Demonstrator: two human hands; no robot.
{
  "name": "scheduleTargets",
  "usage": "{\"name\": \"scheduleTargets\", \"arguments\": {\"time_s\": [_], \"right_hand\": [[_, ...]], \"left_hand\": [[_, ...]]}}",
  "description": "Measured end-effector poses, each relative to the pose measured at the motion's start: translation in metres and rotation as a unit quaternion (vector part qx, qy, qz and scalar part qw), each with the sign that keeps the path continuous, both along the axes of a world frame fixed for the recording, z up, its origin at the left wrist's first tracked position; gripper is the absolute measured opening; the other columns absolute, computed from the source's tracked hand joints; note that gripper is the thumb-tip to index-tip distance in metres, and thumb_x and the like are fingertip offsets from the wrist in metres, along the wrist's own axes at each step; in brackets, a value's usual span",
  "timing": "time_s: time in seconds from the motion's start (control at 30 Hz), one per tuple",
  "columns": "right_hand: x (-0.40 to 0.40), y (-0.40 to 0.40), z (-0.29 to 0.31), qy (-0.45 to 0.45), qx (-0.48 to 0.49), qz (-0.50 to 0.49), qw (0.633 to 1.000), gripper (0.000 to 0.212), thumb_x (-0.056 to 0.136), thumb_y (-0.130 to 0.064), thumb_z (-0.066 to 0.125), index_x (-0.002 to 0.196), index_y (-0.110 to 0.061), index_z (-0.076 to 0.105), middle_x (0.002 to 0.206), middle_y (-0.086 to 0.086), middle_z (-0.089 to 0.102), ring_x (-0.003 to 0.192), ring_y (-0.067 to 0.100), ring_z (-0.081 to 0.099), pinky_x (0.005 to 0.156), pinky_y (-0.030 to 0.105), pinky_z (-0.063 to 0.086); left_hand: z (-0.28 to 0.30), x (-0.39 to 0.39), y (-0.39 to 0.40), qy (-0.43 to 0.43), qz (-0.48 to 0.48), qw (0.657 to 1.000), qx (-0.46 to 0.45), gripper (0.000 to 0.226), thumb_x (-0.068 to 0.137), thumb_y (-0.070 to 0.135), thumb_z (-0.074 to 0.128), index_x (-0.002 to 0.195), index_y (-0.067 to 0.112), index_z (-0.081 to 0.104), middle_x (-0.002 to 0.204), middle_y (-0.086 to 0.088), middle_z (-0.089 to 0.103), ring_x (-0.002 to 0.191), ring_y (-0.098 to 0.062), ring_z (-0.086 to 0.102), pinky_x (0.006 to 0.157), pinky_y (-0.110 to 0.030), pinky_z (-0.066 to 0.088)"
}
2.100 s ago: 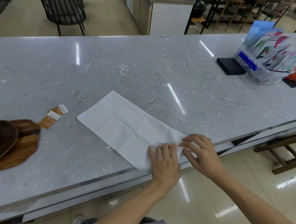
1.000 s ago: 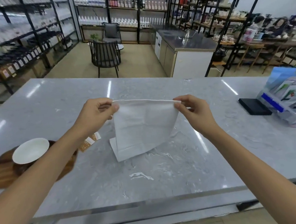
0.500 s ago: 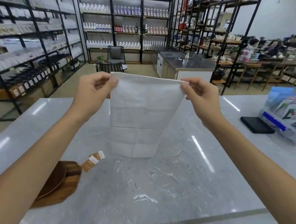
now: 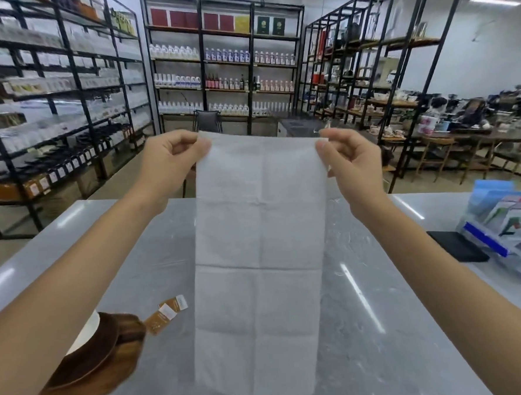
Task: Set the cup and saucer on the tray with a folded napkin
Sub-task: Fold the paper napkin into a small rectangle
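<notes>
White paper napkin [image 4: 261, 258], creased into panels, hangs full length above the grey marble counter [image 4: 368, 328]. The left hand [image 4: 171, 160] and right hand [image 4: 350, 161] each pinch one top corner between thumb and fingers. At lower left a wooden tray [image 4: 117, 368] carries a dark saucer [image 4: 92, 357]; something white shows behind it, too hidden to tell as the cup. Judged progress: the napkin remains unfolded, so folding and placing it on the tray are still to be done.
</notes>
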State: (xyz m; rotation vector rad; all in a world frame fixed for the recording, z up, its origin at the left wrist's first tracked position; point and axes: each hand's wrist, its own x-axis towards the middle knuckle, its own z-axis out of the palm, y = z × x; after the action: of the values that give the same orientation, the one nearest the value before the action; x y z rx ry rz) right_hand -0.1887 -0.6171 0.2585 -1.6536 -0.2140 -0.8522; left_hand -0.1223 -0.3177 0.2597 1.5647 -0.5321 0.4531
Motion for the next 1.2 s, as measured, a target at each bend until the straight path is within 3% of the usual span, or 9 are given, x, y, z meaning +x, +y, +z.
{"name": "scheduleTargets", "arguments": {"time_s": [0.1,0.27,0.4,0.5,0.6,0.73,0.9,1.0,1.2], "right_hand": [[0.03,-0.003,-0.028,0.074,-0.051,-0.029,0.996,0.019,0.093,-0.027,0.072,0.11,-0.018,0.073,0.081,-0.006,0.073,0.072,-0.001,0.068,0.061,0.014,0.053],[0.074,-0.014,-0.081,0.206,-0.209,-0.051,0.955,0.033,0.093,-0.025,0.074,0.122,-0.011,0.071,0.082,-0.002,0.066,0.081,0.014,0.065,0.082,0.028,0.054],[0.096,-0.02,-0.111,0.256,-0.294,-0.048,0.919,0.028,0.094,-0.023,0.072,0.119,-0.01,0.074,0.073,-0.006,0.067,0.073,0.011,0.064,0.075,0.03,0.052],[0.1,-0.018,-0.129,0.258,-0.327,-0.055,0.907,0.016,0.095,-0.022,0.069,0.107,-0.013,0.078,0.089,0.0,0.075,0.079,0.009,0.067,0.082,0.033,0.056],[0.091,-0.016,-0.146,0.254,-0.328,-0.056,0.908,0.012,0.095,-0.022,0.069,0.1,-0.016,0.078,0.083,-0.011,0.07,0.074,-0.005,0.062,0.076,0.024,0.05],[0.06,-0.015,-0.164,0.241,-0.321,-0.047,0.915,0.01,0.095,-0.02,0.069,0.099,-0.017,0.078,0.08,-0.019,0.07,0.077,-0.001,0.069,0.07,0.005,0.048],[0.016,-0.01,-0.192,0.219,-0.318,-0.022,0.922,0.011,0.095,-0.016,0.07,0.102,-0.011,0.078,0.094,-0.005,0.078,0.085,0.005,0.072,0.075,-0.001,0.046],[-0.003,-0.008,-0.214,0.213,-0.323,-0.016,0.922,0.012,0.094,-0.013,0.071,0.104,-0.009,0.078,0.1,-0.001,0.079,0.088,0.007,0.073,0.078,0.001,0.048],[-0.034,-0.004,-0.271,0.22,-0.332,-0.018,0.917,0.015,0.092,-0.008,0.072,0.106,-0.008,0.077,0.103,0.005,0.077,0.093,0.015,0.074,0.073,0.015,0.06]], "left_hand": [[-0.032,0.03,-0.002,0.06,0.004,0.998,0.035,0.008,0.092,0.02,0.072,0.086,0.023,0.075,0.074,0.01,0.077,0.065,-0.005,0.071,0.055,-0.022,0.057],[-0.089,0.077,-0.006,0.137,0.034,0.974,0.174,0.011,0.093,0.024,0.069,0.084,0.02,0.07,0.076,0.002,0.065,0.067,-0.009,0.061,0.056,-0.023,0.056],[-0.125,0.098,-0.006,0.146,0.043,0.947,0.282,0.013,0.094,0.024,0.066,0.092,0.012,0.069,0.083,-0.004,0.065,0.075,-0.014,0.061,0.052,-0.02,0.052],[-0.14,0.102,-0.005,0.124,0.041,0.934,0.332,0.009,0.093,0.021,0.067,0.09,0.013,0.072,0.083,0.001,0.069,0.076,-0.012,0.063,0.064,-0.027,0.05],[-0.149,0.096,0.001,0.093,0.038,0.927,0.362,0.009,0.092,0.025,0.069,0.088,0.018,0.074,0.085,0.006,0.072,0.081,-0.01,0.067,0.068,-0.023,0.05],[-0.162,0.072,0.016,0.063,0.017,0.923,0.379,0.004,0.091,0.027,0.07,0.088,0.029,0.072,0.088,0.014,0.072,0.074,-0.009,0.069,0.068,-0.024,0.055],[-0.193,0.03,0.029,0.05,-0.001,0.927,0.372,0.006,0.09,0.024,0.072,0.09,0.031,0.072,0.09,0.017,0.073,0.068,-0.005,0.07,0.067,-0.019,0.055],[-0.217,0.007,0.033,0.049,-0.001,0.924,0.379,0.012,0.088,0.018,0.073,0.089,0.03,0.072,0.09,0.015,0.074,0.073,-0.004,0.069,0.067,-0.014,0.052],[-0.267,-0.027,0.036,0.039,0.003,0.915,0.401,0.017,0.083,0.003,0.07,0.092,0.018,0.074,0.091,0.007,0.071,0.074,-0.013,0.069,0.069,-0.027,0.055]]}}
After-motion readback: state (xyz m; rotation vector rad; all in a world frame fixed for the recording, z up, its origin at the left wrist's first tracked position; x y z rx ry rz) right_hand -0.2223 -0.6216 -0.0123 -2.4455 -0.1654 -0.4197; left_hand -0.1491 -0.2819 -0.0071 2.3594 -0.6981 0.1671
